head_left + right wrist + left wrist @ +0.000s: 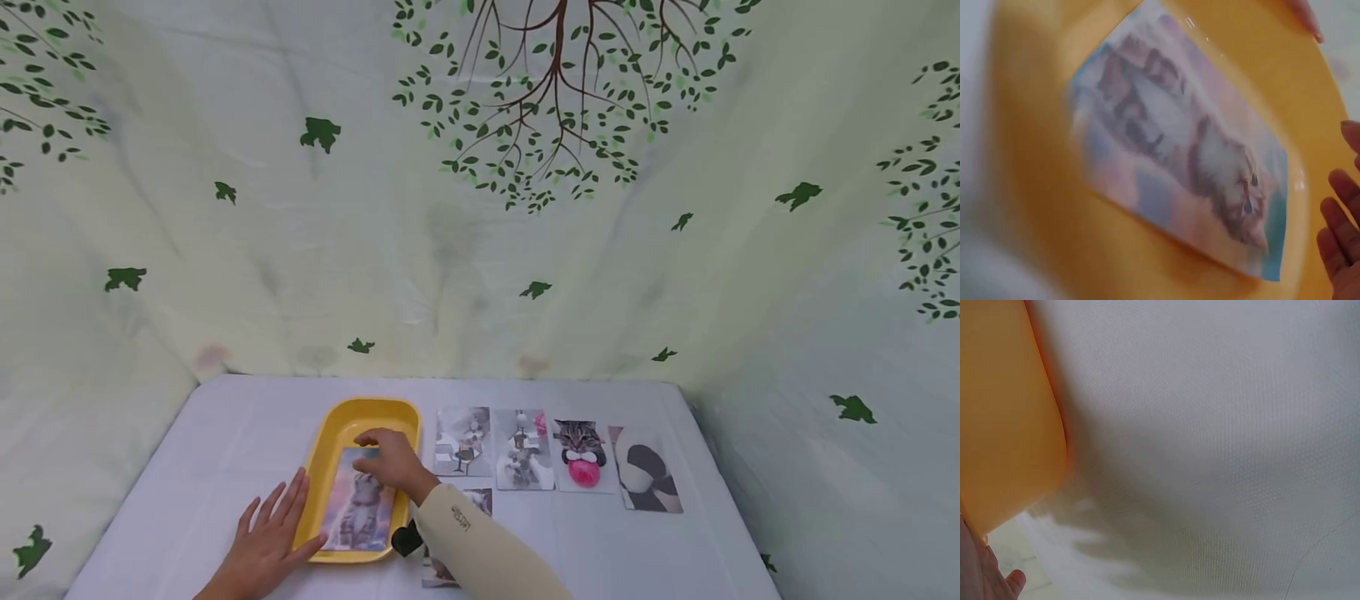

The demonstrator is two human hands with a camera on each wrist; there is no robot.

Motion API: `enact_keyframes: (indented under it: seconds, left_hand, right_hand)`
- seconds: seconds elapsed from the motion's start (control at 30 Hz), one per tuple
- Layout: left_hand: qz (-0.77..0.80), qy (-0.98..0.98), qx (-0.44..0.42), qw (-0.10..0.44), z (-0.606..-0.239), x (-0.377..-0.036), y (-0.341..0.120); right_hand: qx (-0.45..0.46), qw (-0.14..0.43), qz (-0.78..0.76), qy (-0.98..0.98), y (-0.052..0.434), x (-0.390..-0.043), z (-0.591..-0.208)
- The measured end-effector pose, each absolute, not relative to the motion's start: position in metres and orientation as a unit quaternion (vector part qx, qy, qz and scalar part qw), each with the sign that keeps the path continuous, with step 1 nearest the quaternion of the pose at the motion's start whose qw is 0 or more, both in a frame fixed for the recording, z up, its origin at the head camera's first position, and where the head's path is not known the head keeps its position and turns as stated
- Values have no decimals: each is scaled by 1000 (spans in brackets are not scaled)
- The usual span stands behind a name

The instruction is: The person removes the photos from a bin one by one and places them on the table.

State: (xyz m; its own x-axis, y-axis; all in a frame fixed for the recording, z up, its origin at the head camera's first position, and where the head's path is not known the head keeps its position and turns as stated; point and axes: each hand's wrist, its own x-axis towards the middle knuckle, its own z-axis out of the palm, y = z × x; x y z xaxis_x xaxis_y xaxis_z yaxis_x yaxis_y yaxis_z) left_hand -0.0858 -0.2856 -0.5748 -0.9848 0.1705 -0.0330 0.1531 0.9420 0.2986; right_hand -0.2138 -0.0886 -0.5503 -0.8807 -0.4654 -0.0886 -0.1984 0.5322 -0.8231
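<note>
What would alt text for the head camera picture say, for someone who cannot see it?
A person's right hand touches a cat photo lying in a yellow tray on a white table, while the left hand rests flat against the tray's left side. Four more photos lie in a row to the right, before a leaf-printed cloth backdrop.

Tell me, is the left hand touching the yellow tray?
Touching. In the head view the left hand lies flat on the table, its fingers against the tray's left rim, with no gap showing.

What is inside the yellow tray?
One cat photo lies in the tray. The right hand covers its far end. Whether anything lies beneath the photo cannot be seen.
</note>
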Motion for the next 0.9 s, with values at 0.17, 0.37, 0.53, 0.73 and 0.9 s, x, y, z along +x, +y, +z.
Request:
enact_keyframes:
  seconds: [0.17,0.37,0.53,0.73,0.9]
  left_hand:
    - [148,985,76,32,-574,-85,-284]
    - [141,987,80,21,-575,-84,-285]
    - [134,987,82,19,-576,-84,-284]
    - [137,987,80,20,-575,-85,-284]
    - [135,988,74,28,-574,-85,-285]
  right_hand:
    - [-107,167,-457,867,-103,-216,-553]
    - [-63,164,-390,904,-113,-214,-559]
    - [-68,136,-370,916,-114,-212,-566]
    - [-63,126,-495,857,-112,-212,-571]
    - [-45,117,-628,768,-111,-213,-569]
